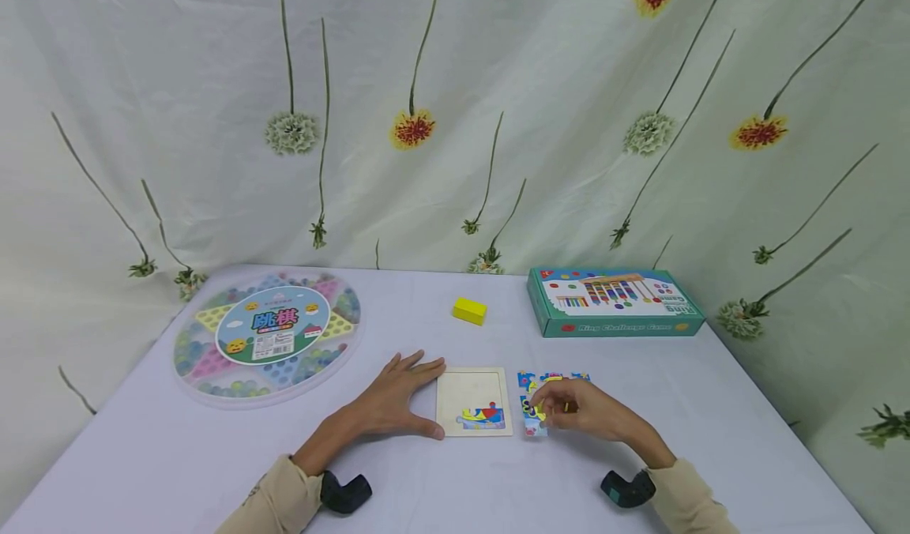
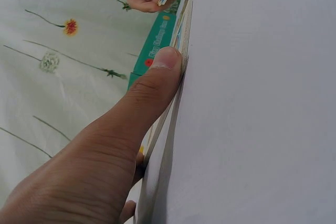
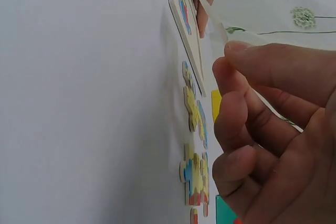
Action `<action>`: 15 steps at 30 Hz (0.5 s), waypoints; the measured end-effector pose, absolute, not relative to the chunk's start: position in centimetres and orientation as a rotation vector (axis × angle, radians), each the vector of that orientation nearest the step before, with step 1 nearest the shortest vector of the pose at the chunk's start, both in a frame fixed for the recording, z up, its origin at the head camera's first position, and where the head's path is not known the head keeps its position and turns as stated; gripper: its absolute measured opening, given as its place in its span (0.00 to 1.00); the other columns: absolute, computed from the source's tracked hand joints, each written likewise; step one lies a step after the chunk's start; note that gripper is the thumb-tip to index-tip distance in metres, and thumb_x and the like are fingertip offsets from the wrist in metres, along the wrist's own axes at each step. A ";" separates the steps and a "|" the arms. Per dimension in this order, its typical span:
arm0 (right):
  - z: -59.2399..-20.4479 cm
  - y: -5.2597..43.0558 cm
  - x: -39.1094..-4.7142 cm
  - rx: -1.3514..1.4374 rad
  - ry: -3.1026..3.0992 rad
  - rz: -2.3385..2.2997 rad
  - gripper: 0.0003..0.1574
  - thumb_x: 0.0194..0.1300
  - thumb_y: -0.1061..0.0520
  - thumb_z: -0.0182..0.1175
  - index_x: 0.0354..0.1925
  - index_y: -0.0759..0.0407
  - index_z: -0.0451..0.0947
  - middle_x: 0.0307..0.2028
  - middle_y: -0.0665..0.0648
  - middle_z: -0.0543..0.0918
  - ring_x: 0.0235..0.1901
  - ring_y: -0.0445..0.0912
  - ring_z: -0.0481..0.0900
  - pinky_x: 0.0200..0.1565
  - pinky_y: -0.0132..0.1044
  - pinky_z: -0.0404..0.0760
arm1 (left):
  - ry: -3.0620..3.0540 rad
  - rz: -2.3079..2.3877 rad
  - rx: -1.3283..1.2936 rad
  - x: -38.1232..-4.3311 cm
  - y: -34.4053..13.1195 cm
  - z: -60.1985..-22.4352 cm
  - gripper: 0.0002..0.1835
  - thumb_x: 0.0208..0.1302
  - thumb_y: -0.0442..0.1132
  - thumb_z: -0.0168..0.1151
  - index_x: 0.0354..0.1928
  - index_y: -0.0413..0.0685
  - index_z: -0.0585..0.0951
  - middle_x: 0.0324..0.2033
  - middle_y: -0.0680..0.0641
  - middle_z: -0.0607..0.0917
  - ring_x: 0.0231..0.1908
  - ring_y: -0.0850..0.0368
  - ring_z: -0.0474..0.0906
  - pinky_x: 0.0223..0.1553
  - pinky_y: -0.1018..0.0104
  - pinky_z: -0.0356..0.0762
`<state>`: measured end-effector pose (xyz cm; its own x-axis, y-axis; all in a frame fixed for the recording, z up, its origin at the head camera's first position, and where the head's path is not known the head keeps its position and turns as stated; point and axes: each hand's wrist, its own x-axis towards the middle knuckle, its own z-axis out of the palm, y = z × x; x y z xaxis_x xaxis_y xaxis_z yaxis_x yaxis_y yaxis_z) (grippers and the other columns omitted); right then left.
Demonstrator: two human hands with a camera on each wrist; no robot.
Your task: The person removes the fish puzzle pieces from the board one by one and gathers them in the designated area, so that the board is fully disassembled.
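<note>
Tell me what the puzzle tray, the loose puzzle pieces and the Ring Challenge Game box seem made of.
Puzzle tray: probably wood, matte, judging by its pale tan rim. Loose puzzle pieces: likely thin wood, printed on top, as their bare edges look tan. Ring Challenge Game box: apparently printed cardboard, given its crisp edges; gloss unclear.

Square pale wooden puzzle board (image 1: 455,388), thin raised rim, flat at lower centre of frame; left hand (image 1: 398,396) spread at its left edge, thumb touching. Joined jigsaw pieces (image 1: 483,418), blue, yellow and red, set in board's lower right part. Loose jigsaw pieces (image 1: 526,379), mostly blue and yellow, some red, flat just right of board. Thin held piece (image 3: 211,15), raised, nearly edge-on in right wrist view, pinched by right hand (image 1: 579,409).
</note>
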<state>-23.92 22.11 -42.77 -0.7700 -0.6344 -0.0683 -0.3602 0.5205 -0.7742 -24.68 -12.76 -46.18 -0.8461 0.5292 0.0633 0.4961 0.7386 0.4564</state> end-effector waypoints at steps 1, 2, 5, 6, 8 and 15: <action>-42.9 22.2 -23.9 -0.814 2.418 -1.116 0.14 0.62 0.61 0.63 0.47 0.58 0.79 0.32 0.50 0.76 0.32 0.39 0.71 0.32 0.27 0.72 | 2.864 0.718 0.846 -24.7 -12.8 -46.2 0.57 0.41 0.73 0.67 0.71 0.51 0.64 0.70 0.52 0.65 0.73 0.43 0.47 0.72 0.42 0.36; -42.9 22.3 -23.8 -0.809 2.413 -1.119 0.14 0.62 0.62 0.63 0.47 0.58 0.80 0.32 0.49 0.76 0.32 0.38 0.71 0.32 0.27 0.72 | 2.866 0.716 0.847 -24.7 -12.8 -46.3 0.57 0.40 0.73 0.67 0.71 0.51 0.64 0.70 0.52 0.65 0.73 0.43 0.47 0.72 0.42 0.36; -43.2 22.4 -23.8 -0.829 2.393 -1.127 0.14 0.61 0.63 0.63 0.47 0.60 0.80 0.31 0.49 0.77 0.31 0.37 0.71 0.32 0.26 0.71 | 2.864 0.725 0.846 -24.8 -12.8 -46.3 0.57 0.40 0.73 0.67 0.71 0.51 0.64 0.70 0.51 0.65 0.73 0.43 0.47 0.72 0.42 0.36; -43.3 22.4 -23.8 -0.840 2.388 -1.128 0.13 0.61 0.63 0.63 0.47 0.59 0.81 0.30 0.48 0.77 0.30 0.37 0.71 0.31 0.26 0.71 | 2.864 0.724 0.844 -24.7 -12.8 -46.4 0.57 0.40 0.73 0.67 0.71 0.51 0.64 0.70 0.52 0.65 0.73 0.43 0.47 0.72 0.42 0.36; -43.4 22.3 -23.8 -0.864 2.378 -1.130 0.13 0.61 0.63 0.63 0.47 0.60 0.81 0.30 0.48 0.78 0.29 0.36 0.70 0.31 0.25 0.70 | 2.863 0.727 0.842 -24.7 -12.8 -46.4 0.57 0.40 0.73 0.67 0.71 0.51 0.64 0.70 0.52 0.65 0.73 0.43 0.47 0.72 0.42 0.36; -43.4 22.3 -23.6 -0.843 2.367 -1.126 0.13 0.61 0.65 0.63 0.45 0.60 0.82 0.29 0.48 0.78 0.26 0.35 0.69 0.28 0.24 0.67 | 2.866 0.725 0.851 -24.7 -12.8 -46.3 0.57 0.40 0.73 0.66 0.71 0.51 0.64 0.70 0.52 0.65 0.73 0.43 0.47 0.72 0.42 0.36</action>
